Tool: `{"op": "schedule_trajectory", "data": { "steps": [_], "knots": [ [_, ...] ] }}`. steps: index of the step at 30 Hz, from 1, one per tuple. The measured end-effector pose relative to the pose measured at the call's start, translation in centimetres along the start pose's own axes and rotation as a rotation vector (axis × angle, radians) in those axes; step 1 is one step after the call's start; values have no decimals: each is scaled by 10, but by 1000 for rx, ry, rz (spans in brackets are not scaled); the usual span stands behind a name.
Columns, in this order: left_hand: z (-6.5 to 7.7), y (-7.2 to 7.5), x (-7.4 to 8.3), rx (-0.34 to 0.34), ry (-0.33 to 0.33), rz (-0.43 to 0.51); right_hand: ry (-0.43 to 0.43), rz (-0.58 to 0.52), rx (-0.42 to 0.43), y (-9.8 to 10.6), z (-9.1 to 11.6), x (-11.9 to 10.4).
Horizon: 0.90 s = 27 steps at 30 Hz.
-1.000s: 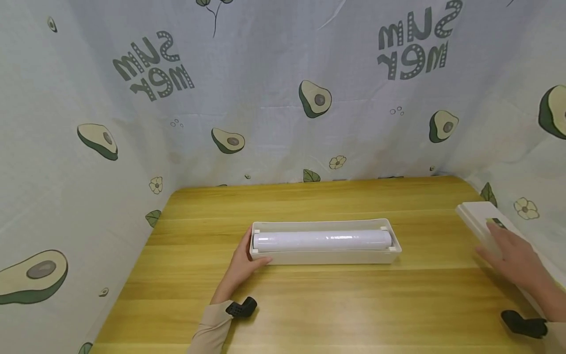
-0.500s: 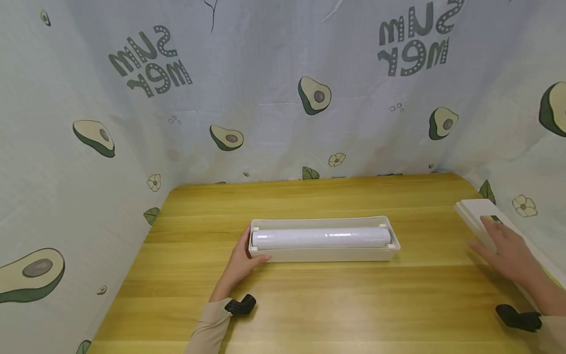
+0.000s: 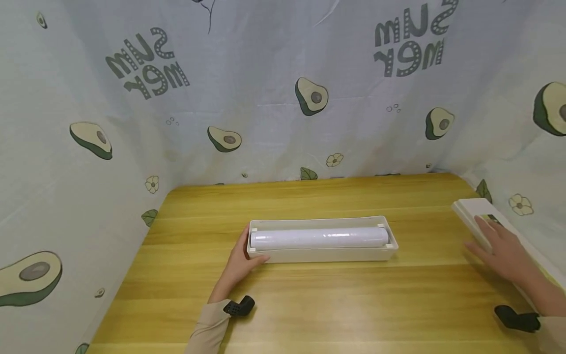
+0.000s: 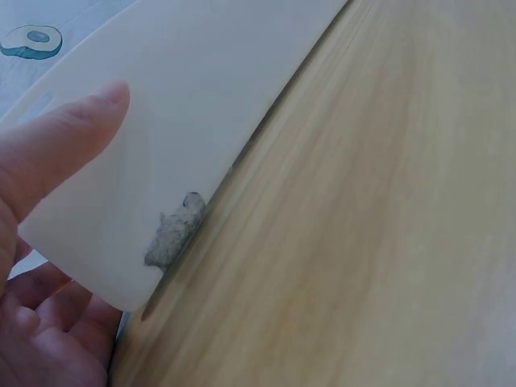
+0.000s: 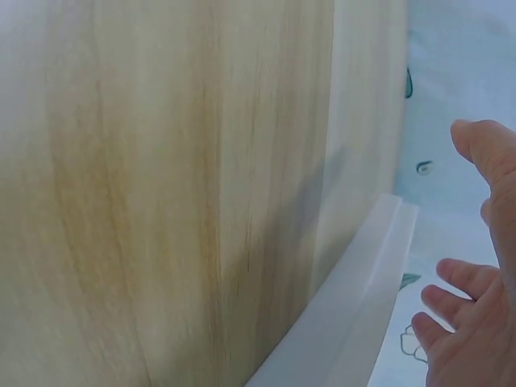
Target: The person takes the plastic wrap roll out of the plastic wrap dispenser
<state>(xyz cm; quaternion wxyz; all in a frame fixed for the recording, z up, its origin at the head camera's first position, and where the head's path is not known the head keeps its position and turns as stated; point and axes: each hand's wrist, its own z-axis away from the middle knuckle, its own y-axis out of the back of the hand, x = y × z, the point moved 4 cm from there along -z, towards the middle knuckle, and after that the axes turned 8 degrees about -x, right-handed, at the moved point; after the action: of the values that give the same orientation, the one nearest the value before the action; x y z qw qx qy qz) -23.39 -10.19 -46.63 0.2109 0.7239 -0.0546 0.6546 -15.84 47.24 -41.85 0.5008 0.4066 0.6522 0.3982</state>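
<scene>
A long white box (image 3: 327,255) lies open on the table, holding a shiny white roll (image 3: 318,239) that looks like plastic film. My left hand (image 3: 238,263) grips the box's left end, thumb on the front wall and fingers behind the end. In the left wrist view the thumb presses the white wall (image 4: 210,89), with a grey ragged patch (image 4: 176,234) low on it. My right hand (image 3: 508,255) is spread over a long white lid (image 3: 476,207) at the table's right edge. The right wrist view shows its fingers loose and apart from the lid (image 5: 347,310).
The wooden table (image 3: 309,305) has its back edge against a hanging cloth (image 3: 265,113) printed with avocados. More of the cloth hangs along the left and right sides. Black wrist cameras (image 3: 239,306) sit at both sleeves.
The head view has shifted slightly. My right hand has drawn a little to the left, and a yellow stripe on the lid shows beside the wrist. The left hand keeps its grip.
</scene>
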Motion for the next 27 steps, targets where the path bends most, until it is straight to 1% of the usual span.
{"op": "schedule_trajectory", "data": {
  "steps": [6, 12, 17, 18, 23, 27],
  "knots": [
    [2, 0, -1, -1, 1, -2, 8, -3, 5, 1, -2, -5],
    [0, 0, -1, 8, -2, -12, 6, 33, 10, 2, -3, -5],
    [1, 0, -1, 3, 4, -14, 24, 47, 16, 3, -6, -6],
    [1, 1, -1, 4, -2, -14, 32, 33, 19, 4, -7, -6],
    [2, 1, -1, 5, -13, -3, 23, 12, -16, 0, -9, -8],
    [0, 1, -1, 3, -13, -14, 25, 42, -23, 0, -14, -10]
  ]
}}
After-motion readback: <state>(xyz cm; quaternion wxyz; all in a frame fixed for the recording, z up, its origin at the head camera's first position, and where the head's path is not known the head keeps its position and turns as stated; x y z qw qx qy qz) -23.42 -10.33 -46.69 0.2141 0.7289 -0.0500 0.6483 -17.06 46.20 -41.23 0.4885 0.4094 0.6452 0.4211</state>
